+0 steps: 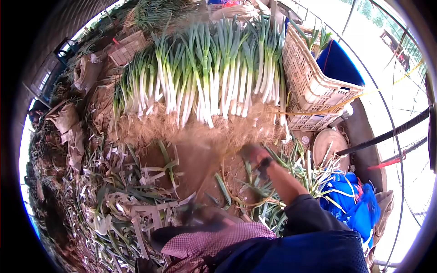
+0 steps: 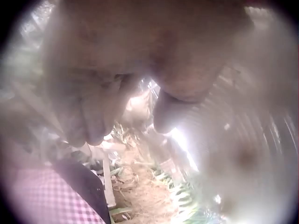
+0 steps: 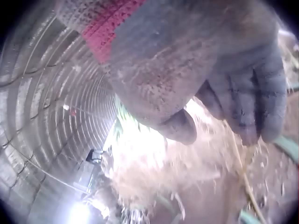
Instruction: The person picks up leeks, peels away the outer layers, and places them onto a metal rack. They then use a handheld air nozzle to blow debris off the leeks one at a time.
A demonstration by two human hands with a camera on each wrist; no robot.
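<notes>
A long row of leeks [image 1: 214,68] lies across the ground, green tops away and white stems ending in brown roots [image 1: 182,129] toward me. My right hand [image 1: 252,155], in a grey glove with a red cuff, is just short of the roots. In the right wrist view its fingers [image 3: 245,105] reach down, thumb apart, nothing visible between them. A thin yellow cord [image 3: 246,179] runs below those fingertips. Close to my body is my left hand [image 1: 205,216], motion-blurred. The left wrist view shows its fingers [image 2: 93,114] pointing down and separate from the thumb, with no object between.
Stacked plastic crates [image 1: 300,63] stand right of the row, with a blue container [image 1: 339,63] in the top one. A round lid-like disc [image 1: 330,148] and blue bundle [image 1: 343,193] lie nearer. Leaf trimmings [image 1: 114,204] cover the left ground, around a wooden frame [image 1: 141,234].
</notes>
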